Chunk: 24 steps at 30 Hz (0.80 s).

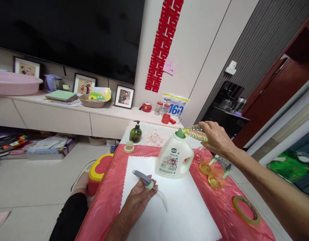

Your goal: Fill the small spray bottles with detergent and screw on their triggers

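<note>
While the right grip clasps a tilted bottle, left grip pinching gray sprayer

Large black television, red paper-cut strip, pink basin, small red pot, yellow-and-red stool

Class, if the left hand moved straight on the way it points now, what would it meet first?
The left hand would probably meet the white detergent bottle, ahead and slightly right; depth is unclear.
</note>
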Available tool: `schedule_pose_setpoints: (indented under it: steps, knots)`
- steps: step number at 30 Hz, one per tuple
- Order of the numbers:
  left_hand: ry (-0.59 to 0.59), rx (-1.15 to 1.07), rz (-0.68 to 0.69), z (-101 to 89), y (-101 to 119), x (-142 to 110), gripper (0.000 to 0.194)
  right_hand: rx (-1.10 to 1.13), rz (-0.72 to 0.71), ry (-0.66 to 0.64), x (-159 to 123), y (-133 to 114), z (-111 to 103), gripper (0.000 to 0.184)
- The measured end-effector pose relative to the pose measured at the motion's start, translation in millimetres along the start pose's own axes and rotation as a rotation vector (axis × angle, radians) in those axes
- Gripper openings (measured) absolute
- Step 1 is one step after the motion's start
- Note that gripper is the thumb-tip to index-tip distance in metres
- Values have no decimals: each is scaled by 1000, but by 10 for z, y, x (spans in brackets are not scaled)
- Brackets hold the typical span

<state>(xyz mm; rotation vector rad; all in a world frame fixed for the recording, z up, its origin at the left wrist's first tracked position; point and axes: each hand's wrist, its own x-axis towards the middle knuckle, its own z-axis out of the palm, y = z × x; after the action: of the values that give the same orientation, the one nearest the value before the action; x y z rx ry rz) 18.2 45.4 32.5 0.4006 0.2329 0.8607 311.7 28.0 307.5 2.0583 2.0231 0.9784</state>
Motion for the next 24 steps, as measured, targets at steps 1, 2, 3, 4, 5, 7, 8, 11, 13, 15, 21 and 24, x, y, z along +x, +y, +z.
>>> schedule_pose_setpoints:
  steps: [1, 2, 3, 4, 5, 7, 8, 11, 13, 15, 21, 24]
  knots:
    - [4, 2, 2, 0, 0, -1, 42, -4, -1, 4, 5, 4, -1, 69]
    - [8, 2, 3, 0, 0, -1, 42, -6, -3, 10, 9, 8, -1, 69]
    - [12, 1, 5, 0, 0, -1, 43, -6, -7, 17, 13, 12, -1, 68]
    - [15, 2, 5, 0, 0, 0, 44, -5, -11, 25, 16, 16, -2, 66]
    - [15, 3, 4, 0, 0, 1, 44, -5, -18, 33, 18, 21, -3, 65]
    - [12, 2, 1, -1, -1, 3, 44, -7, -29, 48, 21, 29, -5, 63]
    - [8, 0, -2, -3, -1, 4, 45, -9, -32, 53, 21, 33, -6, 64]
    - [7, -9, -1, -7, -6, 6, 42, -16, -35, 52, 19, 46, -9, 64]
    - [5, -11, 1, -5, -8, 6, 41, -19, -35, 49, 20, 58, -11, 64]
    - [-1, -8, 1, -2, -7, 8, 41, -22, -37, 53, 23, 69, -14, 64]
    - [-1, -8, 3, 6, 5, 4, 42, -31, -41, 54, 35, 98, -51, 66]
    - [-2, -12, 2, 6, 3, 3, 42, -34, -38, 53, 41, 119, -65, 67]
